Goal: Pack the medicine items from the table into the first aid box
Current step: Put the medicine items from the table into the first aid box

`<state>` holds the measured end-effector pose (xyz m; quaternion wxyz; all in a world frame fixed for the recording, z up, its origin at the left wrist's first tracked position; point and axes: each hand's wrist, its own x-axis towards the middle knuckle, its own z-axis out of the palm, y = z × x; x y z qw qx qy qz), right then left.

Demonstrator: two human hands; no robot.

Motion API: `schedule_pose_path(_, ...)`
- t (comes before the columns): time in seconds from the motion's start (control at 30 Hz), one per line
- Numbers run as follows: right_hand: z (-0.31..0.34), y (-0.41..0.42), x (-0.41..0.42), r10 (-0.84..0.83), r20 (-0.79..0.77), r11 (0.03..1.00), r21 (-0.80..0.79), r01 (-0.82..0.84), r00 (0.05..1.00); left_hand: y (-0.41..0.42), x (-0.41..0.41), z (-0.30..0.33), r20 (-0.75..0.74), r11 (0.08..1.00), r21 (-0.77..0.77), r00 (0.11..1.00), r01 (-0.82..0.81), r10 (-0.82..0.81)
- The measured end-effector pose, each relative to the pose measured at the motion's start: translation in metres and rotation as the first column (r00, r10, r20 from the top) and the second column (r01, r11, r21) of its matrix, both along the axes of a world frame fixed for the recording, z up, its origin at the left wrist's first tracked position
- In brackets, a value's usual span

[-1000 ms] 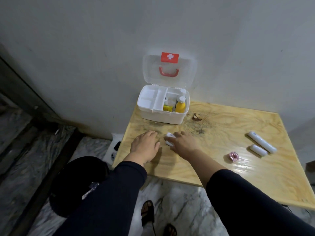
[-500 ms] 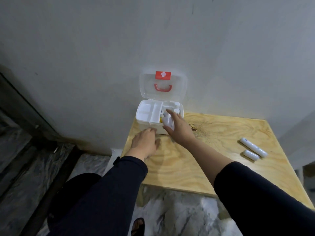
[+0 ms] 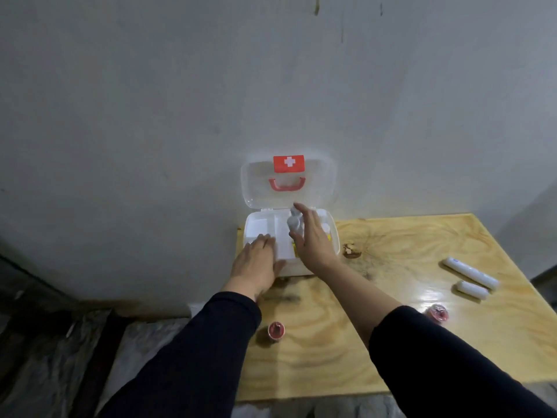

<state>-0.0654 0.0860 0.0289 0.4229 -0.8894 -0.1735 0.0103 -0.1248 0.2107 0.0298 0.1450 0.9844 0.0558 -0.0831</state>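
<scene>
The white first aid box (image 3: 255, 225) stands open at the table's far left corner, its clear lid (image 3: 321, 184) with a red cross leaning on the wall. My right hand (image 3: 313, 241) is over the box's middle compartments, holding a small white bottle (image 3: 293, 226) between thumb and fingers; the bottle is blurred. My left hand (image 3: 256, 263) lies flat, palm down, on the box's front left corner. Something yellow shows inside the box under my right hand. Two white tubes, a long one (image 3: 468, 273) and a short one (image 3: 471, 290), lie on the table at the right.
A small pink-red roll (image 3: 276, 330) sits near the table's (image 3: 391, 342) front left, a second pink-red roll (image 3: 438, 314) by my right sleeve. A dark knot (image 3: 351, 251) marks the wood right of the box. The grey wall is directly behind; floor drops off left.
My right hand lifted the white bottle from the table and carried it forward over the box. My left hand slid forward onto the box's front corner. The camera tilted up.
</scene>
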Motion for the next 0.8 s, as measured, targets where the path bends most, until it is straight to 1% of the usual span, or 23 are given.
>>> schedule_pose_path(0.17, -0.018, 0.002, 0.001, -0.040, -0.087, 0.973, -0.231, 0.019, 0.995, 0.005, 0.005, -0.011, 0.048, 0.998, -0.048, 0.998, 0.046, -0.044)
schedule_pose_path(0.33, -0.016, 0.007, 0.008, -0.129, -0.145, 0.942, -0.325, 0.076, 0.981, 0.010, 0.005, -0.017, 0.085, 0.996, -0.026, 0.993, 0.084, -0.082)
schedule_pose_path(0.47, -0.013, 0.007, 0.009, -0.148, -0.173, 0.933, -0.352, 0.080, 0.974, 0.011, 0.006, -0.017, 0.070, 0.995, -0.027, 0.994, 0.091, -0.089)
schedule_pose_path(0.6, -0.003, 0.003, 0.006, -0.141, -0.154, 0.927, -0.368, 0.075, 0.978, 0.011, 0.010, -0.007, 0.084, 0.995, 0.006, 0.992, 0.098, -0.099)
schedule_pose_path(0.73, 0.018, -0.005, 0.004, -0.097, -0.079, 0.950, -0.303, 0.069, 0.992, 0.006, 0.027, 0.013, 0.132, 0.992, 0.025, 0.984, 0.120, -0.122)
schedule_pose_path(0.8, 0.031, -0.014, 0.003, -0.104, -0.024, 0.960, -0.263, 0.094, 0.994, -0.003, 0.039, 0.026, 0.162, 0.983, 0.060, 0.970, 0.173, -0.181)
